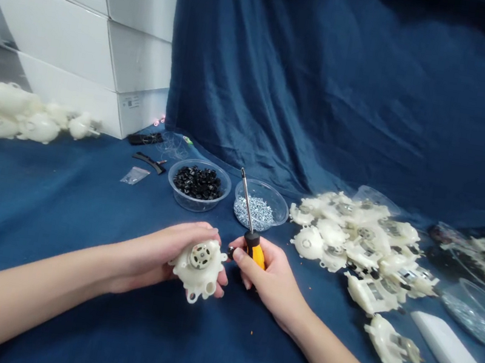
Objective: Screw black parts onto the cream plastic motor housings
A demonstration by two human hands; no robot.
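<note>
In the head view, the left hand [157, 254] holds a cream plastic motor housing [204, 277] in the near middle. Just right of it, the right hand [276, 276] grips a yellow screwdriver [257, 254] and pinches a small black piece [231, 252]. Farther off, 2 bowls [195, 204] hold black bits [199, 182] and silver screws [256, 210].

At left we see white boxes [77, 32] stacked in three visible tiers beside a dark blue curtain [331, 85], which hangs creased across the back. In front of them we find a small clear bag [135, 175] near a curved black strip [149, 160], perhaps plastic; we cannot be sure. A long white block [453, 361] lies slantwise at right.
</note>
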